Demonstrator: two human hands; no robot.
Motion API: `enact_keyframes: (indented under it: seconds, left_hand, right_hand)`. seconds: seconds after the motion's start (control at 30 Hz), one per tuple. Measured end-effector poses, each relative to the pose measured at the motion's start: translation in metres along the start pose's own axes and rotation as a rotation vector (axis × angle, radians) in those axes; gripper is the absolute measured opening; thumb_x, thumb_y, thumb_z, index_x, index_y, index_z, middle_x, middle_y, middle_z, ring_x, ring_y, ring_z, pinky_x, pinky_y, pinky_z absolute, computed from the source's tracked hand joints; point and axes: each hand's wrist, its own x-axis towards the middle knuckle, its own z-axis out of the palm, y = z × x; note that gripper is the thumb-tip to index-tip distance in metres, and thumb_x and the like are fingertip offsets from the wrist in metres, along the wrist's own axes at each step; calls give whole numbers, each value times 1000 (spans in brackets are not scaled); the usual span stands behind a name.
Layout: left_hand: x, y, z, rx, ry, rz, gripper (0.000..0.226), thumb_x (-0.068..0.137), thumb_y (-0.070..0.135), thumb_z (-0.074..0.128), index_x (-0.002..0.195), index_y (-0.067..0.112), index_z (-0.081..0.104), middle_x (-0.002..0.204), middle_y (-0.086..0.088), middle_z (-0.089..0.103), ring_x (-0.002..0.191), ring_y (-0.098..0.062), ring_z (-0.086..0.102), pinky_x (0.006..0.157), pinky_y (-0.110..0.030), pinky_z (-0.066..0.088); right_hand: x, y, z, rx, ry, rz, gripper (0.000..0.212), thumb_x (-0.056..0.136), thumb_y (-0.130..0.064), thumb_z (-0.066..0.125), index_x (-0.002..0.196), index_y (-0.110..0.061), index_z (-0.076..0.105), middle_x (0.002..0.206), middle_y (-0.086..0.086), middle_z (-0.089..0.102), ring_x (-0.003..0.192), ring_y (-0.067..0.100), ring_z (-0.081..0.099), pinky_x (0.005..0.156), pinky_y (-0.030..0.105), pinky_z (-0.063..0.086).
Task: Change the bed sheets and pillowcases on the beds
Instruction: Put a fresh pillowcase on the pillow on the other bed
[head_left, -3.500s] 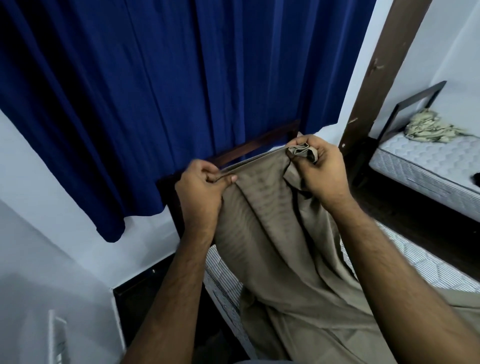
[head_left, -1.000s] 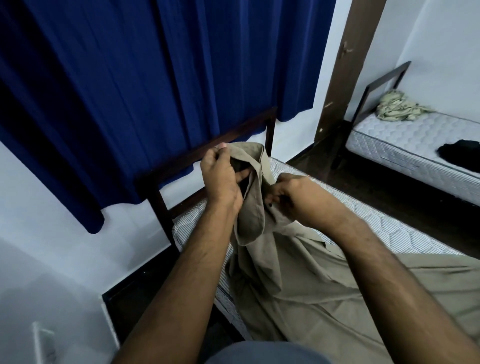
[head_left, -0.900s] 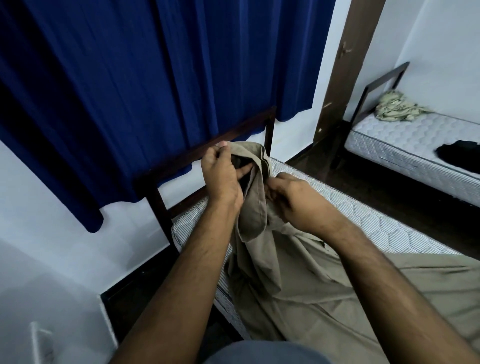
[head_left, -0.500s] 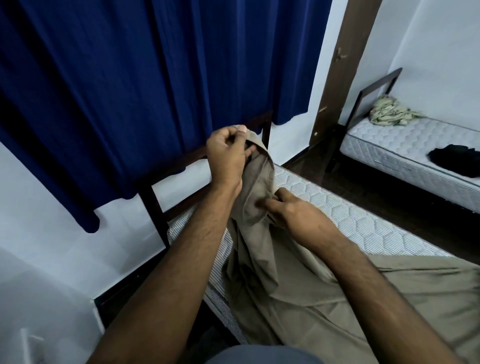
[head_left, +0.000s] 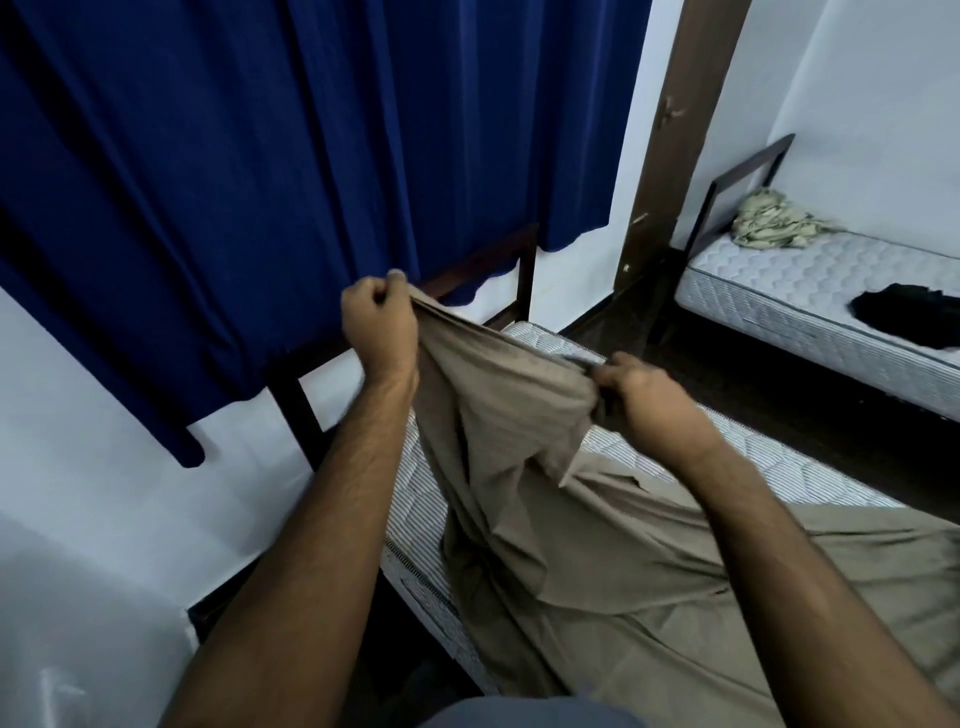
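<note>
At the head end of a narrow bed, seen from above through a head-worn camera, two bare forearms reach forward over a bare mattress (head_left: 810, 467) with a quilted top and striped sides. The left hand (head_left: 379, 322) is raised and closed in a fist, its fingers curled tight around one gathered end of a tan bed sheet (head_left: 519, 415). The right hand (head_left: 649, 400) sits lower and further right, also closed, pinching another part of the same edge between thumb and fingers. The two hands are held apart, and the cloth between them is pulled into a taut band with fine ridges. Below the hands the sheet hangs in loose folds, then spreads over the near part of the mattress toward the lower right corner. The far end of the mattress stays uncovered.

Behind the left hand stands a dark wooden headboard (head_left: 483, 265), and behind that a deep blue curtain (head_left: 260, 156) falls in heavy pleats against a white wall. A brown door frame (head_left: 680, 130) rises at upper right. Beyond it, across a strip of dark floor, stands a second bed with a bare white mattress (head_left: 810, 280). A crumpled pale green cloth (head_left: 769, 226) lies at its head end, and a black item (head_left: 909, 322), possibly clothing, lies further along, too dark to identify.
</note>
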Motion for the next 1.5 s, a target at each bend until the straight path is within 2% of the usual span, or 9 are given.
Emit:
enact_keyframes:
  seconds: [0.27,0.47,0.57,0.67,0.8,1.0,1.17,1.37,1.5]
  left_hand:
    - [-27,-39,-36,481,-153,264,48,100,46,54,66,15,43,57,3,50,58,-22,51,59,-35,40]
    - [-36,-46,-44,892,-456,129,72,94,78,28,81,23,71,85,-3,68,101,-30,58,89,-42,33]
    - [-68,-17,-34,382,-789,143,60,84,85,45,92,31,71,94,10,69,107,-19,62,93,-35,44]
    - [-100,11,-14,54,-964,173,59,71,46,87,119,25,58,110,10,67,107,-2,62,95,-24,50]
    - [-101,16,-3,65,-793,226,61,63,43,93,107,27,53,103,6,64,96,-9,62,81,-33,56]
    - [-107,14,-5,57,-670,373,37,69,31,91,93,19,65,98,9,56,88,-9,58,73,-23,51]
    - [-108,11,-3,68,-803,217,29,80,26,84,62,26,61,78,1,55,67,-5,52,63,-23,43]
    - [-108,7,-3,-77,-812,162,23,87,32,75,81,11,67,95,-5,58,91,-22,61,77,-37,49]
    - [-110,7,-4,-120,-751,171,17,85,21,80,83,6,71,102,-8,55,97,-10,60,83,-20,50]
  right_hand:
    - [17,13,-28,14,315,88,23,79,8,54,82,-11,68,85,1,50,76,25,59,68,31,47]
    - [25,-12,-33,102,254,-88,35,77,11,52,71,-23,51,80,-7,41,72,16,50,66,25,37]
    - [34,-24,-31,79,132,-216,23,75,4,49,70,-18,51,83,-5,46,76,21,55,67,26,39]
    - [42,-34,-28,91,18,-285,23,74,-21,37,71,-13,59,85,2,54,76,23,59,67,34,46]
    - [45,-38,-30,211,28,-291,19,73,-10,46,70,-23,58,87,-1,58,75,15,59,68,29,48]
    - [46,-34,-27,277,3,-257,28,72,9,50,74,-15,65,88,-4,60,78,8,60,69,18,46]
    - [41,-38,-32,323,-71,-186,29,81,9,50,78,-18,61,74,-14,62,68,3,56,61,13,40]
    - [40,-37,-38,504,-79,-108,23,98,-5,53,100,-28,59,87,-4,68,75,17,64,69,35,54]
    - [40,-38,-31,656,-113,-48,27,97,-9,59,108,-33,59,87,3,69,73,21,64,71,40,55]
